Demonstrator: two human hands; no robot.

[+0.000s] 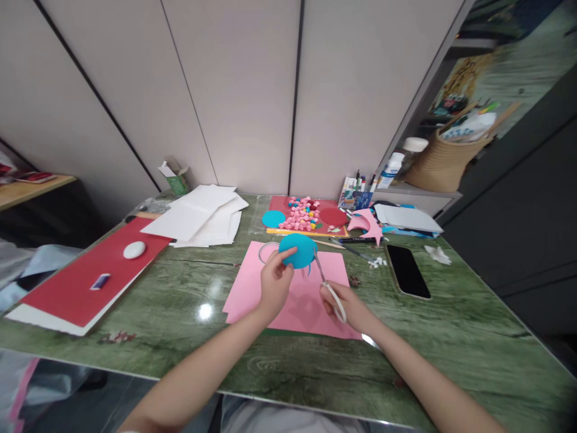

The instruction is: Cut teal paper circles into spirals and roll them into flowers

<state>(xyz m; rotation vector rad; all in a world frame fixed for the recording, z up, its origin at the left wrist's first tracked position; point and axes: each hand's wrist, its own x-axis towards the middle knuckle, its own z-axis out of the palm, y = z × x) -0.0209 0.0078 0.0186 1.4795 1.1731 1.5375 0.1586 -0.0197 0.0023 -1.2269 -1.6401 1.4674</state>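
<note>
My left hand (276, 281) pinches the near-left edge of a round piece of blue paper (301, 255), with one finger lying across its face. Scissors (332, 296) with white handles are in my right hand (345, 305), and their blades meet the right edge of the blue paper. A thin blue strip (309, 270) hangs below that edge. Both hands are above pink paper sheets (252, 288) on the green table. Partly covered by the blue paper, a clear ring (267, 252) rests at the top of the pink sheets.
Behind lie a blue circle (273, 219), pink pompom-like balls (303, 215), a red circle (333, 217) and pink scraps (366, 225). A phone (407, 272) lies right. White papers (198, 210) and red paper (94, 270) with a white oval object (134, 250) lie left.
</note>
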